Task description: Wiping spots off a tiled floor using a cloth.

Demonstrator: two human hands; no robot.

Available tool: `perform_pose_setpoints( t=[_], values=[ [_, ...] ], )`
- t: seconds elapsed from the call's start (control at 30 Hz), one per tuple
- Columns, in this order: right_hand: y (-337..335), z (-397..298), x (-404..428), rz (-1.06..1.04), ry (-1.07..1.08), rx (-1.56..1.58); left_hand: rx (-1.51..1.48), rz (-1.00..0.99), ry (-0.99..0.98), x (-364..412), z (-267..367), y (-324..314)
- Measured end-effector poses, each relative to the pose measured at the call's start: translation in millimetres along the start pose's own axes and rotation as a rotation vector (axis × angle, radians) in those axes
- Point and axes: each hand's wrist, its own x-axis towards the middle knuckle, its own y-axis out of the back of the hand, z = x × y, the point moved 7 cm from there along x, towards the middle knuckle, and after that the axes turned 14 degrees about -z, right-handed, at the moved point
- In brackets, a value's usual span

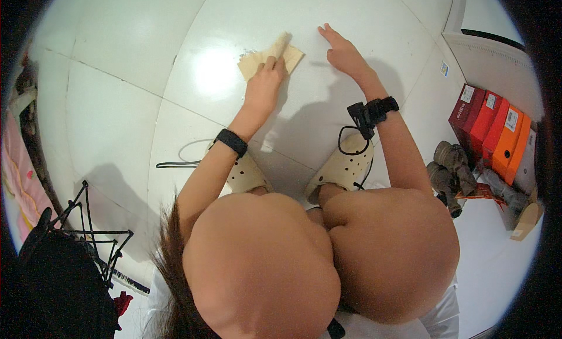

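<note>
My left hand (263,82) presses down on a pale yellow cloth or paper towel (292,58), with a raised fold of it by the fingers. The towel lies on the glossy white tiled floor (246,14). Dark smudges (249,52) show on the tile at the towel's far left edge. My right hand (344,56) is to the right, apart from the towel, with two fingers stretched out and nothing in it. Whether it touches the floor, I cannot tell. A black band (231,143) circles the left wrist. The right wrist carries a strapped black device (371,113) with a cable.
My feet in cream clogs (347,159) stand below the hands. Red and orange shoe boxes (487,124) line the right wall beside dark boots (452,163). At left are a black folding frame (88,231) with black fabric (66,286), a looped cord (175,165) and a pink patterned cloth (26,168).
</note>
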Motion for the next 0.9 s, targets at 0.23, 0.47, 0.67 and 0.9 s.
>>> perform_pose_setpoints(
  t=[0.23,0.47,0.67,0.9],
  values=[
    [-0.4,-6.9,2.3,0.028,0.028,-0.070,-0.255,-0.377,-0.235,-27.3,-4.4,40.5],
    [-2.2,-0.5,-1.9,0.058,0.029,-0.121,0.029,-0.526,-0.311,-91.2,-33.9,23.4],
    [-6.2,-4.6,0.2,0.033,0.021,-0.097,-0.023,-0.585,-0.238,-110.4,-70.4,2.3],
    [-4.9,-4.8,-2.6,0.011,-0.004,-0.116,-0.020,-0.391,-0.198,-71.6,-73.0,12.9]
  ],
)
